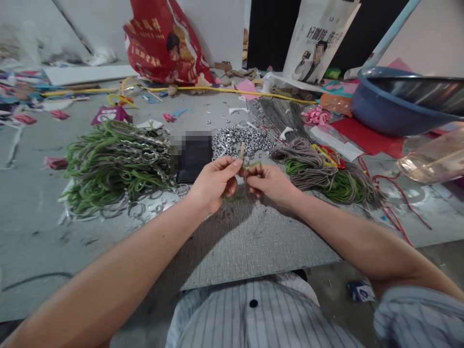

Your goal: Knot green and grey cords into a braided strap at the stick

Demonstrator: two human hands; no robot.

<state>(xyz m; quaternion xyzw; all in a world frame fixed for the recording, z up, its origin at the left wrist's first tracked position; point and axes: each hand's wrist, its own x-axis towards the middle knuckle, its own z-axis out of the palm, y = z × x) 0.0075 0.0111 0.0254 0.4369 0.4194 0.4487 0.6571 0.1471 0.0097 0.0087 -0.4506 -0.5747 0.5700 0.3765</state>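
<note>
My left hand is closed in a pinch near the table's front edge, with a thin light-coloured stick standing up from its fingertips. Close beside it, my right hand pinches a green cord that runs between the two hands. Its far end is hard to follow under the fingers. Just beyond my hands lies a heap of small metal rings or nuts. A black phone-like object, partly blurred, rests left of that heap. On the left is a pile of green and grey cords with metal chain pieces.
Bundled grey and green cords lie to the right, near red strings. A blue basin stands at the back right. Behind are a red bag, a white paper bag and a yellow cord across the table.
</note>
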